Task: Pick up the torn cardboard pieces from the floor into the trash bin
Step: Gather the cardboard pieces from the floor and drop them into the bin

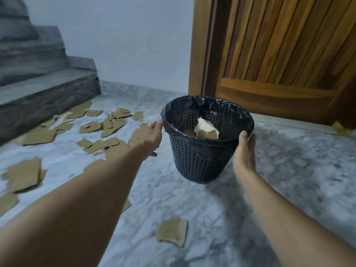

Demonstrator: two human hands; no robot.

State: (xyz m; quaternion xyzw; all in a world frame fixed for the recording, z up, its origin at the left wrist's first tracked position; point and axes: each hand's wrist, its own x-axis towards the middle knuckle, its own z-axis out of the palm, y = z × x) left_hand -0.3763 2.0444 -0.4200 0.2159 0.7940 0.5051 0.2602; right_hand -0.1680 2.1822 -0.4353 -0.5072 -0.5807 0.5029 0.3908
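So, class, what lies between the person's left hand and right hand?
The trash bin sits between them, left hand and right hand against its sides, in the head view.
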